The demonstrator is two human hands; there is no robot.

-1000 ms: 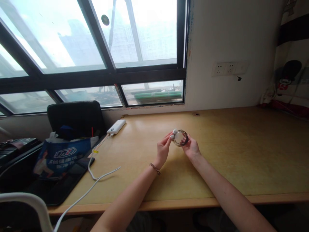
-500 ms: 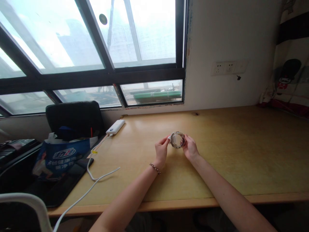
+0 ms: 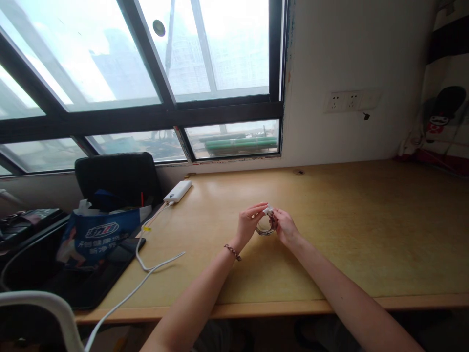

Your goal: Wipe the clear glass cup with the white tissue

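Above the table (image 3: 351, 234), both my hands meet around a shiny, silvery round ring-shaped object (image 3: 265, 231); its exact kind is unclear. My right hand (image 3: 286, 228) grips its right side between thumb and fingers. At its upper edge, my left hand (image 3: 249, 226) pinches a small crumpled white tissue (image 3: 268, 210) pressed against the rim. The left fingers lie across the top left, partly covering the ring. A beaded bracelet (image 3: 232, 252) circles my left wrist.
A white power bank (image 3: 178, 191) lies at the table's left edge, with a white cable (image 3: 146, 270) trailing toward me. Left of the table are a black chair (image 3: 117, 176), a blue bag (image 3: 98, 237) and a white curved tube (image 3: 44, 299). Wall sockets (image 3: 343, 101) are behind.
The tissue has moved from the ring's left side up to its top. The ring has turned and tilted, and my left fingers have stretched further across its upper edge.
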